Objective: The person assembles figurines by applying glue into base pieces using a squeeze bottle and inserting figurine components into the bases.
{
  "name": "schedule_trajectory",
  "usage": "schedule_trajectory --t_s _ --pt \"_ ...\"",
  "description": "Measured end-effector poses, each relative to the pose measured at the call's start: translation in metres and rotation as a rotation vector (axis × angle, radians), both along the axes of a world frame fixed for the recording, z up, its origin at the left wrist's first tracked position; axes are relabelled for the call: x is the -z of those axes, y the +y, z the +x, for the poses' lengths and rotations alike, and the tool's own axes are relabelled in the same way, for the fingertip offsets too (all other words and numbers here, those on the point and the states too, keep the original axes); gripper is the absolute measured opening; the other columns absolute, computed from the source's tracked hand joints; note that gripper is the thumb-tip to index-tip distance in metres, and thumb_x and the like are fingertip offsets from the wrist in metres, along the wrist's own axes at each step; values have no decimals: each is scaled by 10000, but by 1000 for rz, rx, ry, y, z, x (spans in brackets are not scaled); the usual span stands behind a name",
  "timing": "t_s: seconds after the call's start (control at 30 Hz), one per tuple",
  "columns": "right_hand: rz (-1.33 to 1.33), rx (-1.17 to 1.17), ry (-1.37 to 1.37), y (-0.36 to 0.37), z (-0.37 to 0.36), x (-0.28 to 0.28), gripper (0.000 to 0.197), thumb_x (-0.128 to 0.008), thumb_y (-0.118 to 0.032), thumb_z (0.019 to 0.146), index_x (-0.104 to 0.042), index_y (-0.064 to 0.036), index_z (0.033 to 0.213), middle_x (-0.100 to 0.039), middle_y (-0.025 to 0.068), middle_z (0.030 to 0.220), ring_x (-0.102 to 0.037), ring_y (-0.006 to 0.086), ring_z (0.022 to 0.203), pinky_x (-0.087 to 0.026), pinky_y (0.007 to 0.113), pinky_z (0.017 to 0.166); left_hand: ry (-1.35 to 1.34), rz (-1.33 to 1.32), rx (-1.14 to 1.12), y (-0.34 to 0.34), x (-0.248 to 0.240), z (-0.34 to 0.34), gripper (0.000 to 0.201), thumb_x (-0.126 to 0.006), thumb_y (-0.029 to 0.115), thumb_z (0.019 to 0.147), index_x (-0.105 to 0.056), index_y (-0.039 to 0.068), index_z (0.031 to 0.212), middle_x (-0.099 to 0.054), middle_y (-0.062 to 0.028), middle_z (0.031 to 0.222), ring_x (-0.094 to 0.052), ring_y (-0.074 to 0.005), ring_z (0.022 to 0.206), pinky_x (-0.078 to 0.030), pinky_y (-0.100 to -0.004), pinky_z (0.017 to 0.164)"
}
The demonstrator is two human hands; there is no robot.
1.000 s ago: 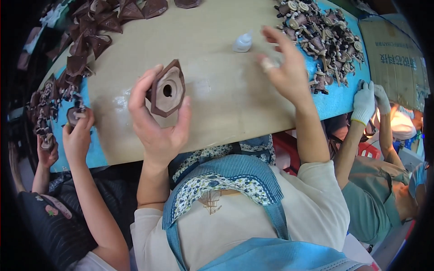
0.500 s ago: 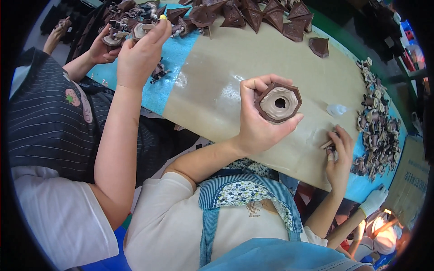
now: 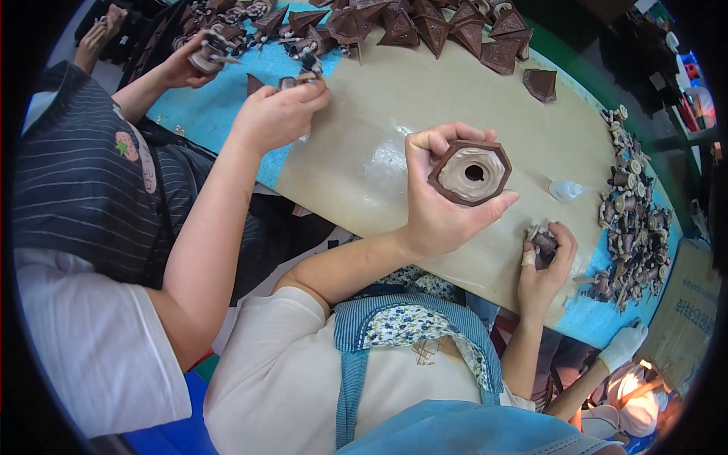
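My left hand (image 3: 447,205) is closed around a dark brown angular piece (image 3: 494,161). Its cream, wavy round face with a dark hole in the middle is turned up. Lower on the right, my right hand (image 3: 547,273) grips a small brown-and-cream figurine part (image 3: 541,241), partly covered by the fingers. The two held pieces are apart from each other. A small translucent squeeze bottle (image 3: 565,189) lies on the table beyond my right hand.
Many small figurine parts (image 3: 633,205) are heaped on blue sheeting at the right. Brown pointed pieces (image 3: 432,34) crowd the far edge, with one brown piece (image 3: 540,85) apart. At the left, a co-worker's hands (image 3: 277,114) hold small parts. A white-gloved hand (image 3: 626,345) shows lower right.
My right hand has moved left and nearer, and the figurine part in it now shows more fully. My left hand stays nearly still. The co-worker's hands have moved apart.
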State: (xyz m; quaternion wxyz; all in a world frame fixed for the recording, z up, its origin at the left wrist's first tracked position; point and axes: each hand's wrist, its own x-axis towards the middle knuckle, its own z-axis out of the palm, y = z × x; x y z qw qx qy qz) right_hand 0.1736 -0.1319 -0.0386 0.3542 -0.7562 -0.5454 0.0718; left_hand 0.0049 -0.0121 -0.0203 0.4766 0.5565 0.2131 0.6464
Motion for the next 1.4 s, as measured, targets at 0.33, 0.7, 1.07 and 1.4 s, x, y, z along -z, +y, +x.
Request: schedule_trajectory --t_s 0.33,0.7,1.07,1.4 --pt "267 -162 1369 5 5 -31 784 -687 -128 778 -238 -60 1417 -480 76 1079 -512 157 945 -454 282 797 113 -191 165 -8 4 3 710 -809 -6 642 -288 83 1116 -449 -105 1121 -516 -164 1008 -452 -296 889" --pt "89 -249 1493 1 -2 -36 519 -717 -115 779 -414 -39 1193 -527 97 1072 -557 155 919 -477 276 761 217 -424 618 -21 -7 3 683 -810 37 661 -381 5 1191 -575 -78 1027 -579 -148 957 -485 -296 845" --pt "225 -380 922 -3 -14 -29 279 -619 -105 885 -440 -48 1092 -507 55 1019 -492 110 920 -417 253 815 195 -434 541 -37 -8 7 620 -834 7 647 -426 12 1114 -617 -114 1020 -626 -155 916 -521 -289 794" --pt "62 -265 1575 4 -15 -33 262 -608 -187 910 -451 -56 1075 -505 28 944 -479 84 816 -424 230 680 221 -377 568 -25 -5 9 456 -774 -29 693 -529 20 1075 -610 -65 1035 -593 -121 907 -496 -274 806"
